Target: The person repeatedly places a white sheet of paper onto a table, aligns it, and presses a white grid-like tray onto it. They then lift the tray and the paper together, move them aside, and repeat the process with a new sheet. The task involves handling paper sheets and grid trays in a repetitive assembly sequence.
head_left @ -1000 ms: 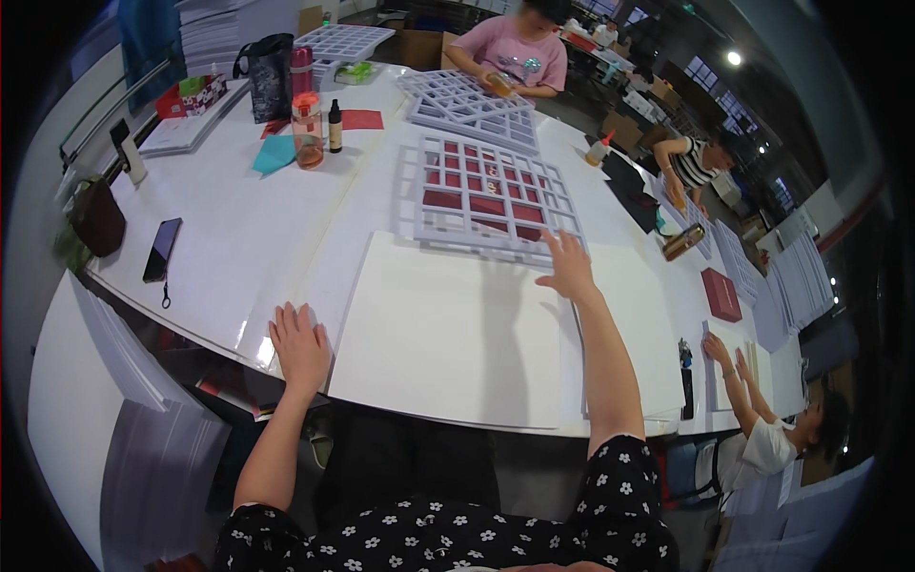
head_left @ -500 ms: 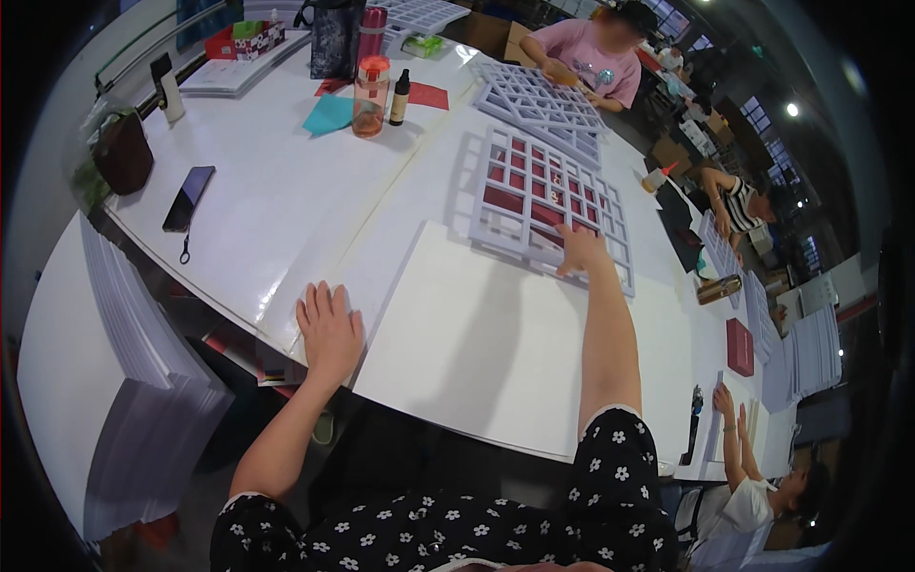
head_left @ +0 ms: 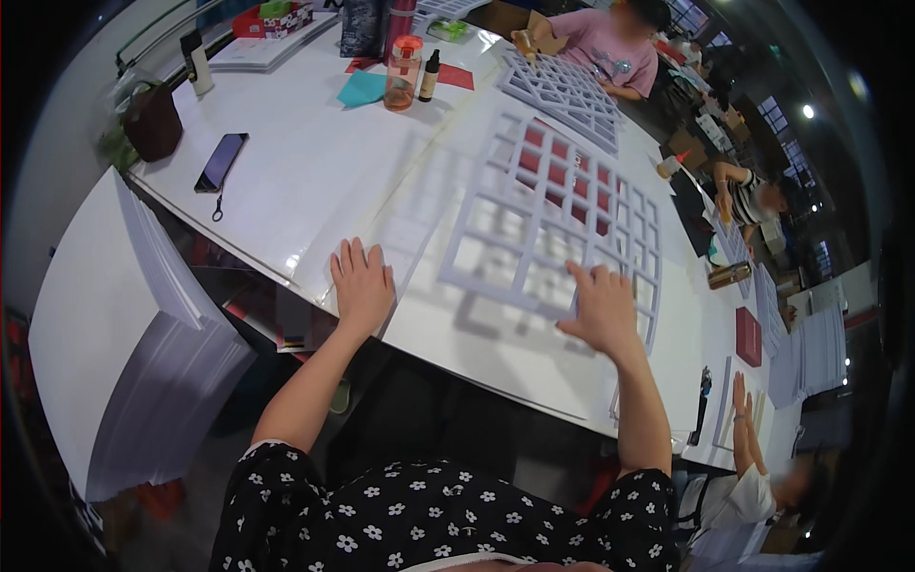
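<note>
A white lattice frame [head_left: 527,276] with many square openings is tilted over the table, its near edge raised above a large white sheet [head_left: 429,348] on which its grid shadow falls. My right hand [head_left: 605,307] grips the near edge of this lattice frame, the thumb at the edge and the fingers over the bars. My left hand [head_left: 363,286] lies flat, fingers stretched, near the table's front edge beside the sheet, holding nothing. Red material [head_left: 545,157] shows through the far openings of the frame.
More lattice frames [head_left: 562,100] lie beyond, by a person in pink. Left on the table are a phone [head_left: 221,162], an orange-lidded bottle [head_left: 402,76] and a small dark bottle [head_left: 430,76]. A tall stack of white boards [head_left: 124,334] stands at the left. Co-workers sit along the right.
My right hand has drawn the lattice frame nearer, over the white sheet, with its near edge raised. My left hand stays flat on the table. The whole view has shifted slightly.
</note>
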The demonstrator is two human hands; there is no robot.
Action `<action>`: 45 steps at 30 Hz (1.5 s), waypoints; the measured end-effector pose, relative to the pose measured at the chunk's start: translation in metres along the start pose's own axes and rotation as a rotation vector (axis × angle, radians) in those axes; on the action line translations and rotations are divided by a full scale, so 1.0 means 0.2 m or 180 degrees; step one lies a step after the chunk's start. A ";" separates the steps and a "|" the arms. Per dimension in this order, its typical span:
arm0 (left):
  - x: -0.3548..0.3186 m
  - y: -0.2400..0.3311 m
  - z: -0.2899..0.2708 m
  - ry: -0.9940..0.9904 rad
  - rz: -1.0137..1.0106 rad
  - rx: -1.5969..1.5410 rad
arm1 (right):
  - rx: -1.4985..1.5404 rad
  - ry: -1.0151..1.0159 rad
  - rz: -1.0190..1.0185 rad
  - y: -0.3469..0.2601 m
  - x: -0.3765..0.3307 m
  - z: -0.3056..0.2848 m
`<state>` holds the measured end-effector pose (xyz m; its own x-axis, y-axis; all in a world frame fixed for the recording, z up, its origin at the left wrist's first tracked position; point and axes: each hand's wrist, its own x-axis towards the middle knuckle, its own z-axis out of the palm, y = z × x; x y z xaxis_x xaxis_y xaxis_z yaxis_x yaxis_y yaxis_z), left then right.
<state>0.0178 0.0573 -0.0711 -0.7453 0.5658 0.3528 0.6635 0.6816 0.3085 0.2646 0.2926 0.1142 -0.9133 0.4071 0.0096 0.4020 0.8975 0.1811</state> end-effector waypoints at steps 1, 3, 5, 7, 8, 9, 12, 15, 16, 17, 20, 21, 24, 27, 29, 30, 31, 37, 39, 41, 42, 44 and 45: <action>-0.01 -0.01 0.00 0.0035 0.0021 0.0025 | 0.0045 -0.0023 -0.0067 -0.07 -0.07 0.00; -0.01 -0.02 0.00 0.0102 0.0081 0.0023 | 0.0128 -0.0129 -0.0103 -0.18 -0.20 0.01; -0.01 -0.03 0.03 0.0137 0.0074 0.0007 | 0.0191 -0.0246 -0.0091 -0.27 -0.29 0.02; -0.01 -0.03 0.04 0.0132 0.0064 -0.0027 | 0.0268 -0.0356 -0.0045 -0.33 -0.34 0.09; -0.02 -0.02 0.03 0.0110 0.0061 -0.0062 | 0.0302 -0.0326 -0.0015 -0.35 -0.36 0.13; -0.02 -0.01 0.02 0.0090 0.0053 -0.0095 | 0.0337 -0.0297 0.0009 -0.37 -0.37 0.17; -0.01 -0.02 0.02 0.0059 0.0031 -0.0064 | 0.0348 -0.0226 0.0020 -0.42 -0.37 0.23; -0.02 -0.02 0.02 0.0080 0.0063 -0.0100 | 0.0284 -0.0121 0.0043 -0.45 -0.36 0.28; -0.02 -0.03 0.02 0.0096 0.0071 -0.0102 | 0.0268 -0.0062 0.0033 -0.44 -0.35 0.28; -0.02 -0.03 0.02 0.0111 0.0082 -0.0102 | 0.0254 -0.0004 0.0026 -0.44 -0.34 0.29; -0.02 -0.03 0.02 0.0088 0.0076 -0.0072 | 0.0420 -0.0083 -0.0003 -0.45 -0.33 0.29; -0.02 -0.03 0.02 0.0068 0.0073 -0.0056 | 0.0456 -0.0088 -0.0026 -0.45 -0.33 0.30; -0.02 -0.01 0.03 0.0001 0.0065 -0.0040 | 0.0493 -0.0116 -0.0029 -0.44 -0.34 0.32; 0.00 -0.01 0.06 -0.0119 0.0054 0.0289 | 0.0565 -0.0335 0.0086 -0.43 -0.34 0.33; 0.00 0.00 0.06 -0.0109 0.0098 0.0211 | 0.0671 -0.0296 0.0171 -0.41 -0.36 0.33; 0.00 -0.01 0.07 -0.0050 0.0114 0.0181 | 0.0747 -0.0259 0.0187 -0.41 -0.36 0.35; 0.00 -0.01 0.07 -0.0041 0.0102 0.0170 | 0.0757 -0.0116 0.0223 -0.41 -0.38 0.36; -0.01 -0.16 0.06 0.0331 0.0180 -0.1419 | 0.1332 0.0954 0.1045 -0.30 -0.65 0.42; -0.10 -0.14 -0.02 0.0037 -0.0062 -0.1921 | 0.1345 0.1193 0.1607 -0.18 -0.84 0.49; -0.23 -0.20 -0.06 -0.0145 0.0182 -0.1993 | 0.1280 0.1267 0.2105 -0.08 -1.03 0.57; -0.28 -0.17 -0.10 -0.0294 0.0400 -0.1707 | 0.1222 0.1258 0.2325 -0.04 -1.14 0.61; -0.36 -0.14 -0.23 -0.0561 0.0697 -0.1257 | 0.1513 0.1065 0.2473 -0.02 -1.25 0.72; -0.39 -0.12 -0.25 -0.0720 0.0815 -0.1146 | 0.1550 0.1006 0.2431 -0.01 -1.28 0.76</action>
<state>0.0628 -0.0261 -0.0606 -0.5244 0.8078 0.2690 0.7781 0.3265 0.5366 0.5080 0.2124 -0.0380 -0.3402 0.9109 0.2334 0.8141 0.4095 -0.4118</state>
